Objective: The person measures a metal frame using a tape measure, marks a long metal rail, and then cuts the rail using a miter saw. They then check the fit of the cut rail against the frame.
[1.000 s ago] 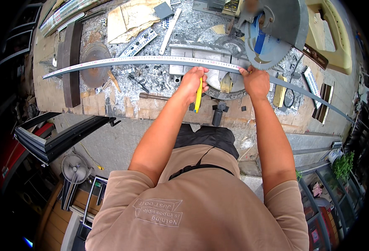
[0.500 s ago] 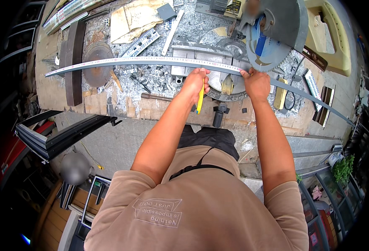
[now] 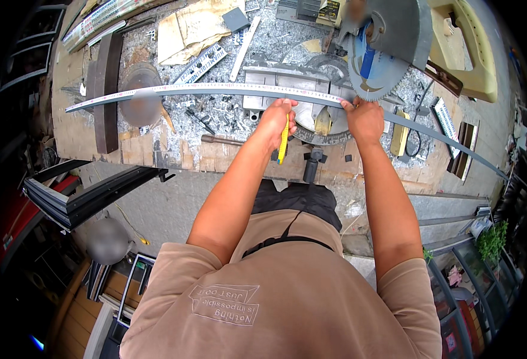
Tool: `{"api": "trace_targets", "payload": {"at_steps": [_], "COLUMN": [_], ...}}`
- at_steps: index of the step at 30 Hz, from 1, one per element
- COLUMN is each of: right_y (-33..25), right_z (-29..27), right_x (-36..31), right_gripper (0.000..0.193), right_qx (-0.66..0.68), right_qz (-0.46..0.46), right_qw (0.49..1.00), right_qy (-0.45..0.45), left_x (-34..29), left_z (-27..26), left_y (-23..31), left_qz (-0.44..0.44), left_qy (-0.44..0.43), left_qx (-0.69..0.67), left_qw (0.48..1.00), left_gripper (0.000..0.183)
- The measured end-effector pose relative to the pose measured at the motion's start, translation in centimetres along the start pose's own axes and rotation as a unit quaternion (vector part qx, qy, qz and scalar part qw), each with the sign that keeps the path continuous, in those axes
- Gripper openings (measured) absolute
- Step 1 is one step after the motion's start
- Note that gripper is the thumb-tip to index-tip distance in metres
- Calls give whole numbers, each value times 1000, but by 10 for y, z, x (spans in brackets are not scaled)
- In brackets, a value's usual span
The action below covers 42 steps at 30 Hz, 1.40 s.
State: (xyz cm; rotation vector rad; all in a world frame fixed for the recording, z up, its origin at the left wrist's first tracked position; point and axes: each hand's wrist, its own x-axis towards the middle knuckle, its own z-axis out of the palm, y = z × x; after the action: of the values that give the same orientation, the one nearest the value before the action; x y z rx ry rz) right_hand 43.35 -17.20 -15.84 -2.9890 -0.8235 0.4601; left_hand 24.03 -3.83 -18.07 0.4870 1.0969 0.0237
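Note:
A long grey strip (image 3: 419, 127) runs across the workbench and over the saw base, seeming bowed in this view. Along its left part lies a white measuring tape (image 3: 215, 86) with fine markings. My left hand (image 3: 275, 122) is closed at the strip's near edge, and a slim yellow piece with dark marks and a blue end (image 3: 284, 142) sticks out below its fingers. My right hand (image 3: 366, 121) pinches the strip farther right, close to the tape's end, its thumb on top. Just beyond that hand rises the toothed round blade (image 3: 374, 78) of a mitre saw (image 3: 398, 30).
A dark bar (image 3: 107, 90) and a loose round saw blade (image 3: 141, 113) lie under the strip at left. Metal scraps and shavings cover the bench. A cream saw handle (image 3: 485, 66) stands at far right. Black frame profiles (image 3: 72, 203) jut out below the bench's left side.
Both hands have shifted very slightly left, still at the strip. The yellow piece in my left hand tilts a little more. The strip and tape look almost unmoved.

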Motion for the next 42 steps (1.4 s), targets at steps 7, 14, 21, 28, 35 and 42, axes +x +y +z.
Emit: {"api": "trace_targets", "payload": {"at_steps": [7,14,21,28,35,42], "right_y": [-2,-1,-5,-3,-5,0], "right_z": [-4,-4,-7,-5,-9,-6], "right_x": [-2,-1,-3,-3,-5,-2], "right_gripper": [42,41,41,42,41,42], "right_qx": [7,1,10,16,23,22], "right_qz": [4,3,3,-10,-20,-25], "right_qw": [1000,1000,1000,1000,999,999], "right_qy": [-1,-10,-2,9,12,6], "left_x": [-1,-2,-2,-28,-83,-83], "left_z": [-3,-6,-10,-62,-116,-133], "left_y": [-3,-3,-2,-57,-72,-74], "left_qz": [1,-1,-2,286,250,346], "left_qy": [-11,-29,-24,62,64,89], "left_qx": [3,10,34,537,715,708], "left_qw": [1000,1000,999,791,650,610], "left_gripper": [25,24,23,31,22,34]}}
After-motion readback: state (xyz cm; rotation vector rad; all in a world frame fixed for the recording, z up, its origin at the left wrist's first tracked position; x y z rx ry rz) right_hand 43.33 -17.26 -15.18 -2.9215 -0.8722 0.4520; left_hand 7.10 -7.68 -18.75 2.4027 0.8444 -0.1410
